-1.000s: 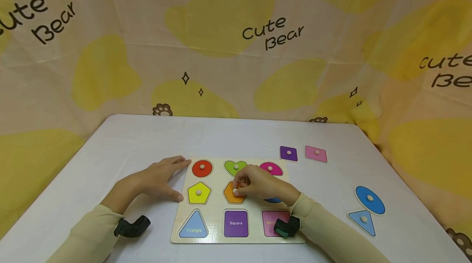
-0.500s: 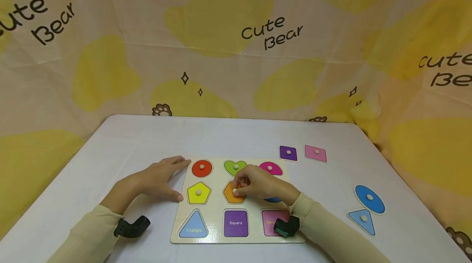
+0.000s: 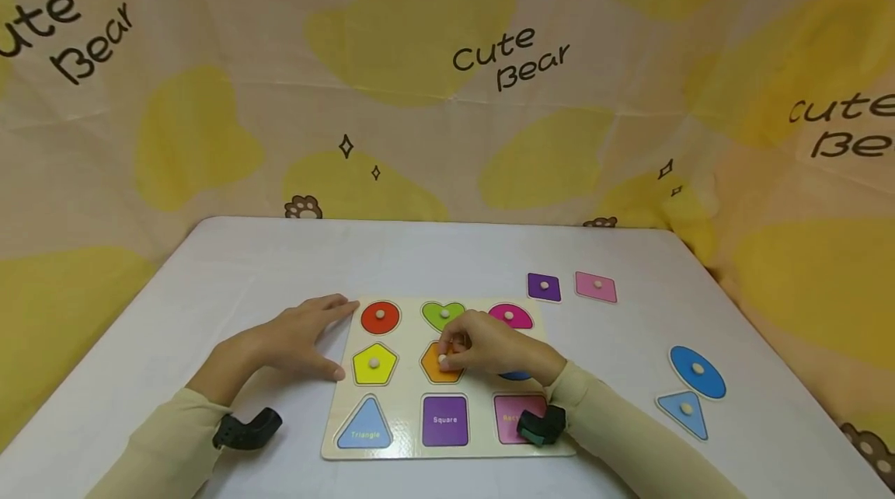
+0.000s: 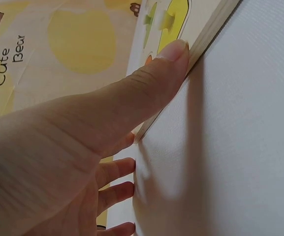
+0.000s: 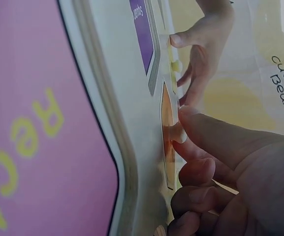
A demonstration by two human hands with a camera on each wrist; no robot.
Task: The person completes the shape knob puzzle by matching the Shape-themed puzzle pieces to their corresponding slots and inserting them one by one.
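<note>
A cream wooden shape-puzzle board (image 3: 407, 413) lies flat on the white table. My right hand (image 3: 492, 343) pinches the small knob of the orange hexagon piece (image 5: 168, 132) between thumb and index finger. That piece sits in the middle recess, and the hand partly covers it. My left hand (image 3: 290, 340) rests at the board's left edge, fingers spread, with the thumb (image 4: 173, 54) touching the side near the yellow pentagon piece (image 3: 369, 371). A red circle (image 3: 370, 320), a green heart (image 3: 433, 318) and a magenta half-circle (image 3: 519, 322) fill the far row.
Behind the board's right corner lie a purple square piece (image 3: 537, 294) and a pink rectangle piece (image 3: 586, 287). Farther right are a blue oval piece (image 3: 709, 378) and a light blue triangle piece (image 3: 678, 406). The near row shows printed recesses, including Triangle (image 3: 367, 417). A patterned cloth (image 3: 391, 33) hangs behind.
The head view has shifted slightly. Both hands keep their places on the board, and no piece has visibly moved on the table.
</note>
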